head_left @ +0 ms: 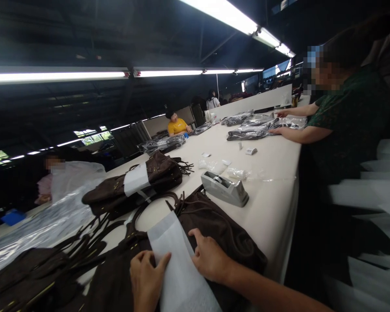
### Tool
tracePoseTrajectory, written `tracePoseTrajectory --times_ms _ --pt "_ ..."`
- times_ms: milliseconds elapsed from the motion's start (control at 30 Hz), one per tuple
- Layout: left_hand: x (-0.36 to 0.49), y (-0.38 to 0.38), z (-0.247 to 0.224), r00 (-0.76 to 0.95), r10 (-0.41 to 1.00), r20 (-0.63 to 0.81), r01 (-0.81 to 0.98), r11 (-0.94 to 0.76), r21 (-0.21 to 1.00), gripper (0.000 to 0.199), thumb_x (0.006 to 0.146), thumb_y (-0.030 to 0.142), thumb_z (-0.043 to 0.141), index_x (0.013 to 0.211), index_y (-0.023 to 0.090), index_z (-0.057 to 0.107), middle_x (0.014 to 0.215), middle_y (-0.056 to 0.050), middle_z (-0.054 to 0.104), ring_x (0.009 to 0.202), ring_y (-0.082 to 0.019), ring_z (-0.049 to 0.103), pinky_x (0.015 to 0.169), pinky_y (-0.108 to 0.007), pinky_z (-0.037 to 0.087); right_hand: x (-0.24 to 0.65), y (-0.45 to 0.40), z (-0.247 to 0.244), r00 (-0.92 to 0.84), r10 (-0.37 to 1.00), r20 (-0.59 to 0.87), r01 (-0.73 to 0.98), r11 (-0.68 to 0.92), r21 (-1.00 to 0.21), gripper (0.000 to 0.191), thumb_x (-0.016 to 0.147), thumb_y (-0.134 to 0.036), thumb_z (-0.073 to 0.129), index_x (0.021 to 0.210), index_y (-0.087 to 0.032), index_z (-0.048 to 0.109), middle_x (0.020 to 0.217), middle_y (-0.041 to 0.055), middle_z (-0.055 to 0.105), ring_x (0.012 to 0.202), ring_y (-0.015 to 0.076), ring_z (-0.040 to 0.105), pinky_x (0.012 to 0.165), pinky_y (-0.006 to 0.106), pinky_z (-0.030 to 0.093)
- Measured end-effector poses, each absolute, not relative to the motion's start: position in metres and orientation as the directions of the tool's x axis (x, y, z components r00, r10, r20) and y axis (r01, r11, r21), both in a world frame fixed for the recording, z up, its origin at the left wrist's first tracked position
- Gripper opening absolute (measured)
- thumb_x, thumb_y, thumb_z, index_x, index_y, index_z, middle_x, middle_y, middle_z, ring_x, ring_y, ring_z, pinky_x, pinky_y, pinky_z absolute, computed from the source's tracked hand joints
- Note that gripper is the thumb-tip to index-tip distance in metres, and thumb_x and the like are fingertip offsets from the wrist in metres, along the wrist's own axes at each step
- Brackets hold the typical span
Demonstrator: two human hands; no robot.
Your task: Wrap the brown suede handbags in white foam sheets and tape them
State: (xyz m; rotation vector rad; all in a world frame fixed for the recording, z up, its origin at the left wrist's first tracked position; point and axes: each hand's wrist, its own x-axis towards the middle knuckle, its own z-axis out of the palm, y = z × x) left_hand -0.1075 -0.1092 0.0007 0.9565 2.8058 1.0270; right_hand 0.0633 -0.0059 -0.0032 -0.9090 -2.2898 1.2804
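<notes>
At bottom centre, the left hand (145, 277) and right hand (212, 259), both half spread, are touching the paper (180, 265), so uneven pressing is perhaps risking creases.

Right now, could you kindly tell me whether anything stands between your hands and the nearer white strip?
Nothing visible does: the left hand touches the white paper-like strip, and the right hand is at its right edge. The gray tape dispenser stands clear, beyond the strip.
</notes>
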Motion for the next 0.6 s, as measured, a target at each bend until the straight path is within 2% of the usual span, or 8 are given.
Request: tracePoseTrajectory --times_ms 100,167,200,300,367,433,500,600 --pt "-0.097 -0.111 0.002 -0.774 0.524 0.356 0.633 0.661 0.403 0.054 0.066 0.050 0.063 0.103 0.012 0.055 0.111 -0.018 0.044 0.112 -0.040 0.042 0.098 -0.055 0.039 0.070 -0.007 0.000 -0.770 0.637 0.030 0.324 0.431 -0.842 0.078 0.068 -0.004 0.052 0.143 -0.013 0.037 0.074 0.0025 0.072 0.074 0.0184 0.067 0.072 0.023 0.045" --pt "-0.094 -0.111 0.002 -0.677 0.589 0.442 0.725 0.636 0.264 0.051 0.072 0.044 0.061 0.110 0.012 0.052 0.110 -0.016 0.045 0.108 -0.037 0.044 0.096 -0.052 0.041 0.074 -0.008 0.003 -0.794 0.607 0.038 0.299 0.444 -0.845 0.080 0.067 -0.003 0.050 0.145 -0.013 0.036 0.071 0.0011 0.071 0.067 0.0169 0.066 0.066 0.021 0.044" --pt "-0.093 -0.110 0.001 -0.627 0.635 0.451 0.770 0.593 0.235 0.046 0.074 0.040 0.059 0.111 0.012 0.052 0.108 -0.015 0.046 0.106 -0.035 0.046 0.095 -0.051 0.043 0.076 -0.009 0.005 -0.803 0.595 0.041 0.288 0.447 -0.847 0.080 0.066 -0.003 0.049 0.145 -0.013 0.036 0.070 0.0005 0.071 0.065 0.0163 0.066 0.064 0.021 0.044" --pt "-0.092 -0.107 -0.007 -0.525 0.756 0.391 0.849 0.431 0.306 0.034 0.083 0.030 0.043 0.111 0.016 0.055 0.107 -0.012 0.053 0.102 -0.029 0.054 0.088 -0.043 0.049 0.078 -0.009 0.006 -0.820 0.570 0.045 0.272 0.457 -0.847 0.081 0.065 -0.003 0.049 0.144 -0.015 0.039 0.069 -0.0005 0.071 0.061 0.0155 0.065 0.060 0.019 0.043" --pt "-0.093 -0.106 -0.014 -0.473 0.807 0.353 0.865 0.349 0.360 0.038 0.085 0.022 0.032 0.110 0.020 0.059 0.113 -0.009 0.057 0.106 -0.023 0.057 0.090 -0.038 0.051 0.078 -0.009 0.004 -0.831 0.554 0.053 0.263 0.475 -0.840 0.082 0.064 -0.003 0.049 0.144 -0.016 0.039 0.069 -0.0005 0.071 0.060 0.0156 0.065 0.059 0.019 0.043" --pt "-0.094 -0.104 -0.022 -0.429 0.847 0.314 0.874 0.302 0.380 0.046 0.084 0.019 0.026 0.112 0.021 0.063 0.122 -0.009 0.059 0.115 -0.021 0.056 0.099 -0.037 0.048 0.078 -0.008 0.003 -0.837 0.543 0.070 0.254 0.497 -0.830 0.084 0.063 -0.003 0.048 0.145 -0.017 0.038 0.070 0.0002 0.072 0.062 0.0158 0.066 0.061 0.019 0.045" --pt "-0.095 -0.102 -0.029 -0.388 0.888 0.246 0.885 0.285 0.368 0.048 0.086 0.025 0.028 0.119 0.016 0.062 0.128 -0.012 0.059 0.123 -0.024 0.053 0.106 -0.041 0.043 0.078 -0.008 0.001 -0.840 0.536 0.082 0.250 0.516 -0.819 0.085 0.063 -0.004 0.049 0.146 -0.017 0.037 0.073 0.0015 0.074 0.064 0.0166 0.068 0.064 0.019 0.047" --pt "-0.096 -0.094 -0.039 -0.290 0.943 0.166 0.935 0.242 0.259 0.052 0.086 0.038 0.037 0.125 0.011 0.059 0.136 -0.017 0.053 0.130 -0.035 0.045 0.108 -0.052 0.039 0.075 -0.007 -0.002 -0.838 0.538 0.092 0.272 0.558 -0.784 0.082 0.067 -0.007 0.050 0.146 -0.021 0.035 0.080 0.0042 0.075 0.070 0.0193 0.070 0.068 0.022 0.049"
